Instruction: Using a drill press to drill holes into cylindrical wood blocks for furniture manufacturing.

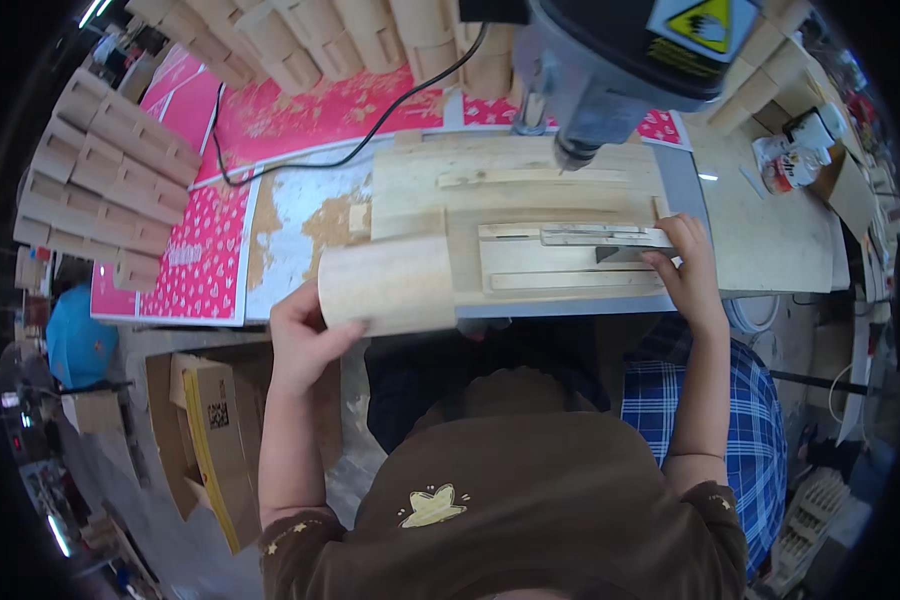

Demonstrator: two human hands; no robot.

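My left hand is closed on a pale, smooth wooden cylinder, thumb on its near side. The cylinder is slightly blurred and hangs over the table's front edge, left of a wooden jig. My right hand pinches the right end of a narrow wooden strip that lies along the jig. A small dark wedge-shaped piece shows just under the strip. Above and behind the jig hangs a drill press, its chuck pointing down at the board.
Stacked wooden cylinders with slots stand at the left, and more line the back. A black cable crosses the pink-covered table, where sawdust lies. A plastic tub sits at the right. An open cardboard box is below left.
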